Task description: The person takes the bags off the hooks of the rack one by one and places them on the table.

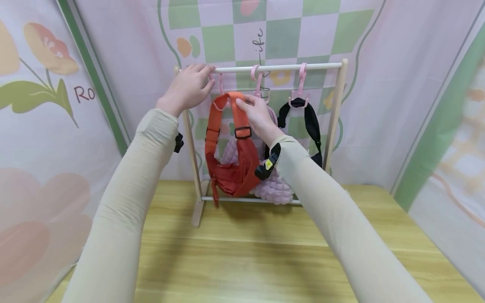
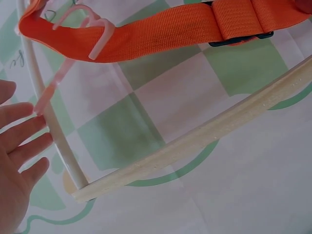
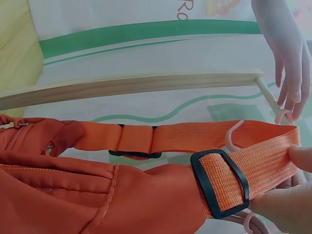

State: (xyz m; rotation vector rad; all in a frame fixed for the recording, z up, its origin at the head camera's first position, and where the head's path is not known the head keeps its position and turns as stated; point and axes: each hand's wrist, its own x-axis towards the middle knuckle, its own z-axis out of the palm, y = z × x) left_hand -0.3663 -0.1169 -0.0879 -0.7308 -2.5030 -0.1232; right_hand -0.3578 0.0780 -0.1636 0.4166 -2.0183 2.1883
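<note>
An orange sling bag [image 1: 235, 172] hangs by its strap [image 1: 216, 122] from a pink hook [image 1: 221, 86] at the left end of a white rod [image 1: 280, 67] on a small wooden rack. My left hand [image 1: 191, 86] lies over the rod's left end. Its fingers [image 2: 24, 141] are straight and touch the hook's stem [image 2: 51, 87]. My right hand [image 1: 257, 113] pinches the orange strap [image 3: 263, 161] between thumb [image 3: 301, 157] and fingers, just above the black buckle [image 3: 219, 183]. The strap loops over the hook [image 2: 80, 24].
On the same rod a lilac bubble bag [image 1: 273, 187] hangs from a middle pink hook [image 1: 256, 78], and a black bag strap [image 1: 312, 122] from a right one [image 1: 302, 75]. The rack stands on a wooden table [image 1: 265, 252], with printed cloth walls close around.
</note>
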